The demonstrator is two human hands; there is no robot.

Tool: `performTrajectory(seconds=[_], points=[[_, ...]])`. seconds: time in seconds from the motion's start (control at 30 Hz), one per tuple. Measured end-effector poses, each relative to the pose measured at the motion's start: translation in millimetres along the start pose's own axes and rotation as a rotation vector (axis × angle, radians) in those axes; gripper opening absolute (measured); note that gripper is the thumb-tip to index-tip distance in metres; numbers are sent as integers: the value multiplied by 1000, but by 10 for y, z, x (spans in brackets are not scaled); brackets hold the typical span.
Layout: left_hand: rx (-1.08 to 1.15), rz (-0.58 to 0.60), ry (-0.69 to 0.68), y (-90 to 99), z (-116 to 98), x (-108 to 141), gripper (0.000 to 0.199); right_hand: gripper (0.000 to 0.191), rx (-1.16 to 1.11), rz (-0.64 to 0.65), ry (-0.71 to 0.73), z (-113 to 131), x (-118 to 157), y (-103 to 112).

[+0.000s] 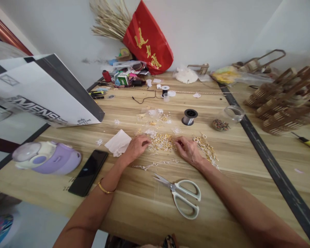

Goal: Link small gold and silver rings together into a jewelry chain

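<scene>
A loose pile of small gold and silver charms (161, 142) lies on the wooden table between my hands. At its left edge my left hand (139, 146) rests with bent fingers pressed together; whatever is in them is too small to make out. My right hand (187, 148) curls at the right edge of the pile, thumb and forefinger closed, their contents hidden. Just beyond that hand lie gold chains (208, 148). Closer to me is a silver chain (156, 164) stretched sideways, and below it white-handled scissors (181, 194) with blades slightly apart.
A black phone (88, 172), white tissue (118, 142) and purple bottle (51, 157) lie to the left, near a large white box (46, 93). Ahead stands a wire spool (189, 117). Toward the right are a clear jar (224, 119) of beads and brown woven baskets (286, 100).
</scene>
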State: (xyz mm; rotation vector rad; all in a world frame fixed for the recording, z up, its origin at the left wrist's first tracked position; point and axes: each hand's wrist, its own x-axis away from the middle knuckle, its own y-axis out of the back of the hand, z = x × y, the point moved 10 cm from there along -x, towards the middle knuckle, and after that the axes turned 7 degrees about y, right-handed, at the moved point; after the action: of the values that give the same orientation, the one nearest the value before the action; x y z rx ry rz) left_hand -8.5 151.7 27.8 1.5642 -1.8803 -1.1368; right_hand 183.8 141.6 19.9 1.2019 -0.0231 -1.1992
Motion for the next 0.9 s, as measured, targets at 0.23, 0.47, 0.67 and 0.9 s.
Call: performTrajectory(seconds=[0.23, 0.47, 0.67, 0.9], points=[[-38, -2, 101, -15, 139, 13, 3, 11, 4, -1, -6, -15, 21, -8], [-10, 52, 23, -79, 64, 6, 8, 10, 1, -10, 4, 2, 13, 4], [29, 42, 4, -60, 40, -2, 11, 10, -3, -14, -11, -38, 17, -6], [63, 6, 9, -59, 102, -1, 6, 11, -22, -19, 0, -7, -8, 19]])
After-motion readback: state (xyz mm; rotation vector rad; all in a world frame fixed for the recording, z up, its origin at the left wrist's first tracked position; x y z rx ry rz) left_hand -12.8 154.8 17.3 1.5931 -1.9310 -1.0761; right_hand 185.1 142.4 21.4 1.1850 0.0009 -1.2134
